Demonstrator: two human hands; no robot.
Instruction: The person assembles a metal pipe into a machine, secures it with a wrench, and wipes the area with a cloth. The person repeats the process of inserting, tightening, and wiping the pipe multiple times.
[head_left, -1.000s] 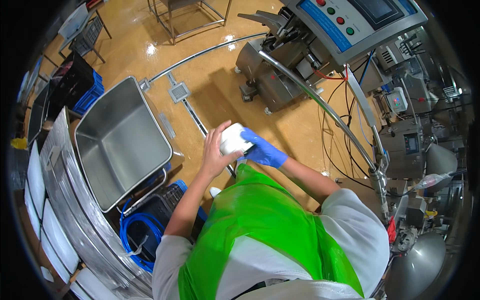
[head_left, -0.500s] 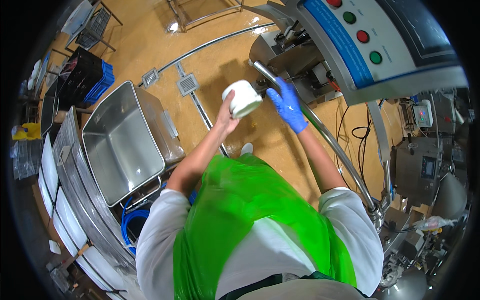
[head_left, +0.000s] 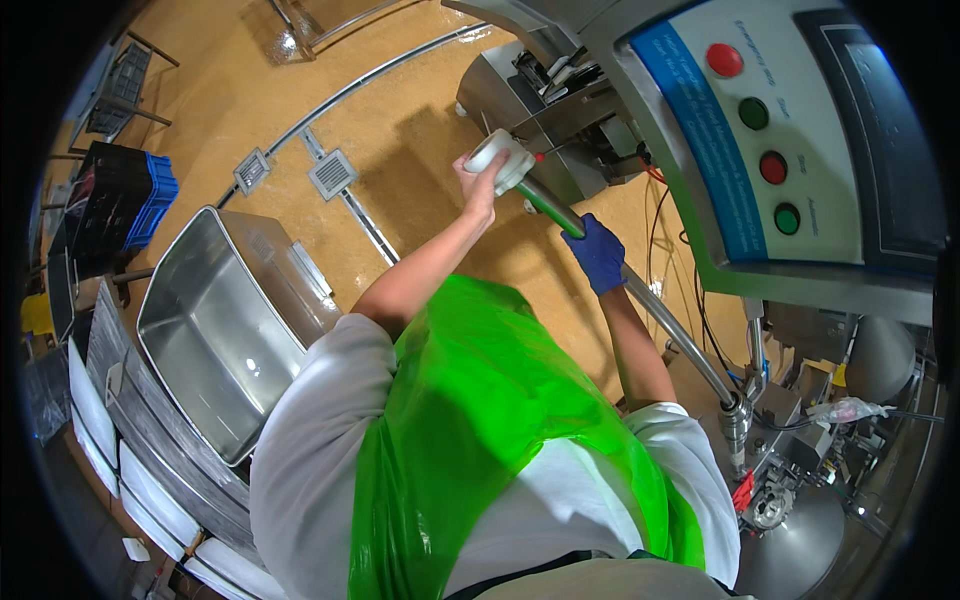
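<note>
A long steel pipe (head_left: 672,318) runs slantwise from the lower right up toward the middle. Around its far end sits a white, thick-walled round piece (head_left: 500,158), probably plastic, touching the pipe; how far it goes over the end is hidden. My bare left hand (head_left: 479,190) is closed on this white piece from the near left side. Farther down the pipe, my right hand (head_left: 597,253), in a blue glove, is wrapped round the metal.
A control panel (head_left: 740,150) with red and green buttons overhangs at the upper right. Steel machine parts (head_left: 520,110) stand beyond the pipe end. At left is a deep steel tub (head_left: 215,330); blue and black crates (head_left: 150,200) stand behind it. Drain grates (head_left: 333,175) lie in the floor.
My left hand has brought the white piece rightward onto the pipe's far end. My right hand, open beside the pipe before, has moved nearer and closed round it. The view has shifted.
</note>
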